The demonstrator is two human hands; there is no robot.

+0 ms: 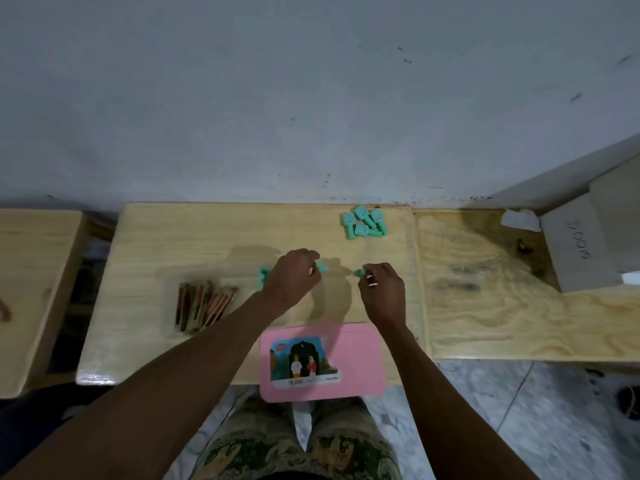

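Observation:
My left hand (292,278) hovers over the middle of the wooden table (194,237), fingers curled round a small teal plastic piece (322,267); more teal shows at its left side (264,273). My right hand (382,292), a short way to the right, pinches another small teal piece (358,272) at its fingertips. A pile of several teal caps (364,221) lies at the table's far right. A bundle of brown and red sachets (204,304) lies to the left of my left arm.
A pink tray with a picture sticker (360,355) overhangs the table's near edge. A second plywood bench (485,289) adjoins on the right with a grey cardboard box (581,244) on it. Another wooden table (31,278) stands left. A wall rises behind.

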